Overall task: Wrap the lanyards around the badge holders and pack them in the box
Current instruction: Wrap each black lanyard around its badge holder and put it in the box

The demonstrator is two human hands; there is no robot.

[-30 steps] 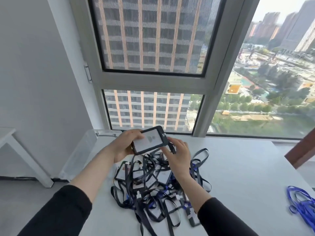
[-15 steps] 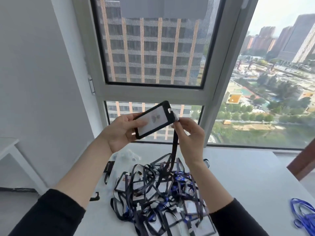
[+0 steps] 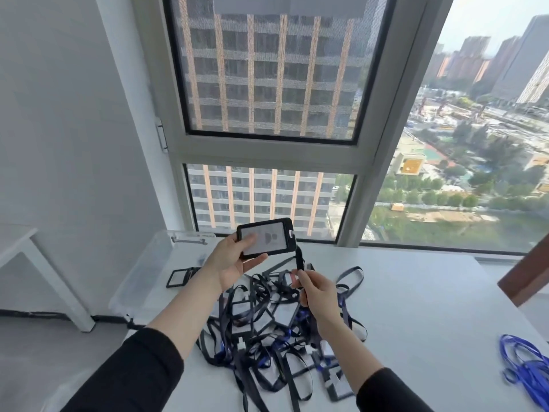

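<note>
My left hand [image 3: 228,263] grips a black-framed badge holder [image 3: 267,237] with a white card inside, lifted above the table. Its dark lanyard [image 3: 299,258] hangs from the holder's right end, and my right hand [image 3: 319,295] pinches that strap a little below the clip. Beneath both hands lies a tangled pile of badge holders and dark lanyards [image 3: 267,328]. A clear plastic box [image 3: 142,275] stands at the table's left edge with a black badge holder [image 3: 181,276] lying in it.
The white table [image 3: 416,307] runs up to a large window. Loose blue lanyards [image 3: 525,370] lie at the right edge. A brown chair back [image 3: 525,278] stands at the right, and a small white side table [image 3: 17,248] at the left.
Both hands have come down from window height toward the pile. My right hand slid from the holder's clip down along the lanyard. The holder now lies more level.
</note>
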